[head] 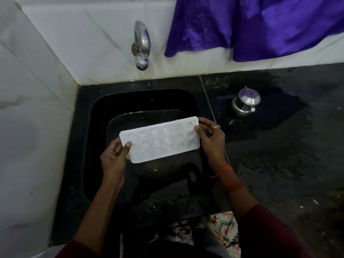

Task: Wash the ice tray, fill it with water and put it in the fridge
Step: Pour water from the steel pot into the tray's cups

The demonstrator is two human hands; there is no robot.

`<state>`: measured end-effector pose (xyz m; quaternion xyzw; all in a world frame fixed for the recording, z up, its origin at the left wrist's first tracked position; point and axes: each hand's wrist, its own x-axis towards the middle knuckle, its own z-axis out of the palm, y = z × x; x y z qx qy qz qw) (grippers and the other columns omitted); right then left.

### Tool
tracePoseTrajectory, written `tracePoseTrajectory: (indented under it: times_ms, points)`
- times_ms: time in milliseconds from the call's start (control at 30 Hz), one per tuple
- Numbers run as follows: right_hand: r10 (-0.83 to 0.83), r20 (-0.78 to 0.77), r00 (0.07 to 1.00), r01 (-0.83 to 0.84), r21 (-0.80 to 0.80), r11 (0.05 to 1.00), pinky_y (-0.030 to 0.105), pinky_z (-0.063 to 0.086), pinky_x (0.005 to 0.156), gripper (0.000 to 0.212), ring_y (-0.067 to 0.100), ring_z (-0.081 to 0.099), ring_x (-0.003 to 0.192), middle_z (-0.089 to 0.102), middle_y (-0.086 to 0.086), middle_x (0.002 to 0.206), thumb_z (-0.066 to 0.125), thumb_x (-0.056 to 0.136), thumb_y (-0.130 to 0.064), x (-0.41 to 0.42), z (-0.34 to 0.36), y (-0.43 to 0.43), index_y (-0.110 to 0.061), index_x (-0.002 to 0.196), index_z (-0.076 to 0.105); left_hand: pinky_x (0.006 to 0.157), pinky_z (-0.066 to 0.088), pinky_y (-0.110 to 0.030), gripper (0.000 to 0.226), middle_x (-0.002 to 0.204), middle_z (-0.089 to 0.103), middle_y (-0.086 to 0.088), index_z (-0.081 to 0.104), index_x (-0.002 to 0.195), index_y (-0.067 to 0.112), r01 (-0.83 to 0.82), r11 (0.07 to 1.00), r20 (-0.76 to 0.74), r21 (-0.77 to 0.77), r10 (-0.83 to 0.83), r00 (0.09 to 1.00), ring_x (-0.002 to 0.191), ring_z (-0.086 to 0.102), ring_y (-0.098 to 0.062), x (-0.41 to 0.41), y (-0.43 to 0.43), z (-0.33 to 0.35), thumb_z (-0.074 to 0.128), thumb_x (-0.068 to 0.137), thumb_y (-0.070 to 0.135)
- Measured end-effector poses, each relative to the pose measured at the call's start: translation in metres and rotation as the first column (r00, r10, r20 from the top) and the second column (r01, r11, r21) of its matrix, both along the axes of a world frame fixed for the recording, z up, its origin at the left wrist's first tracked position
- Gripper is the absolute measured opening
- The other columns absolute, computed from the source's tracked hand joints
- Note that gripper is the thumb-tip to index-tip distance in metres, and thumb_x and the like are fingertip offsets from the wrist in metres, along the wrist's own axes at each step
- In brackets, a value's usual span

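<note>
Over a black sink (89,138), a white ice tray (160,139) is held level — left hand (113,157) pinching one short end, right hand (210,135) (ring on a finger) pinching the other; the steel tap (141,43) stands on the wall behind. A steel pot (245,103) sits on the wet counter (279,164).

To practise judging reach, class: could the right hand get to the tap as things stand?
Probably yes, if it lets go: the right hand pinches the ice tray over the sink, and nothing stands between it and the tap.
</note>
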<state>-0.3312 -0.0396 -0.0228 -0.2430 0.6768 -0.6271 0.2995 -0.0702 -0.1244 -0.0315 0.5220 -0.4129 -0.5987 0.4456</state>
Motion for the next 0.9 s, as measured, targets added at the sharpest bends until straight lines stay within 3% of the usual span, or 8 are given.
tracePoseTrajectory:
  times_ms: [67,233,400,600,733,900]
  points:
    - [-0.032,-0.017,0.999,0.032,0.022,0.999,0.043,0.059,0.094,0.029,0.020,0.074,0.102,0.078,0.005,0.106,0.075,0.091,-0.013,-0.021,0.000,0.013,-0.012,0.119,0.070,0.080,0.061,-0.036,0.023,0.109,0.076,-0.002,0.069,0.114,0.017,0.081,0.996,0.041,0.037,-0.083,0.996,0.101,0.072,-0.021,-0.016,0.007,-0.006,0.062,0.097,0.004]
    - [-0.080,-0.096,0.992,0.088,0.082,0.993,0.049,0.058,0.095,0.021,0.020,0.074,0.100,0.079,0.002,0.102,0.076,0.089,-0.017,-0.090,-0.001,0.051,-0.018,0.110,0.076,0.067,0.061,-0.027,0.018,0.097,0.077,-0.005,0.075,0.109,0.011,0.200,0.972,0.175,0.124,-0.220,0.960,0.092,0.074,-0.027,-0.073,0.029,-0.014,0.066,0.095,0.005]
    - [-0.122,-0.133,0.984,0.145,0.178,0.973,0.046,0.059,0.096,0.019,0.017,0.075,0.097,0.079,0.001,0.099,0.077,0.089,-0.017,-0.164,-0.005,0.084,-0.016,0.108,0.077,0.063,0.061,-0.025,0.022,0.090,0.076,-0.006,0.074,0.110,0.005,0.276,0.945,0.187,0.173,-0.307,0.933,0.072,0.073,-0.011,-0.146,0.050,-0.014,0.071,0.089,0.000]
    - [-0.143,-0.220,0.965,0.211,0.326,0.921,0.043,0.059,0.094,0.018,0.012,0.074,0.093,0.078,-0.003,0.096,0.077,0.088,-0.021,-0.239,-0.013,0.111,-0.019,0.106,0.077,0.077,0.063,-0.042,0.020,0.092,0.078,-0.010,0.076,0.103,0.009,0.268,0.941,0.183,0.209,-0.307,0.934,0.087,0.075,-0.027,-0.225,0.065,-0.022,0.077,0.085,0.002]
    - [-0.108,-0.278,0.954,0.217,0.400,0.890,0.036,0.058,0.093,0.018,0.014,0.073,0.092,0.077,0.000,0.096,0.076,0.089,-0.019,-0.268,-0.017,0.117,-0.015,0.107,0.077,0.075,0.063,-0.041,0.021,0.092,0.077,-0.013,0.075,0.106,0.003,0.264,0.936,0.195,0.234,-0.311,0.930,0.084,0.075,-0.027,-0.261,0.067,-0.027,0.078,0.085,0.002]
    - [0.020,-0.344,0.939,0.168,0.509,0.844,0.025,0.053,0.091,0.018,0.007,0.067,0.081,0.076,0.003,0.094,0.073,0.091,-0.016,-0.286,-0.022,0.116,-0.012,0.108,0.076,0.062,0.062,-0.030,0.019,0.088,0.076,-0.013,0.075,0.102,0.001,0.228,0.938,0.221,0.262,-0.288,0.932,0.075,0.076,-0.021,-0.279,0.065,-0.031,0.078,0.084,0.002]
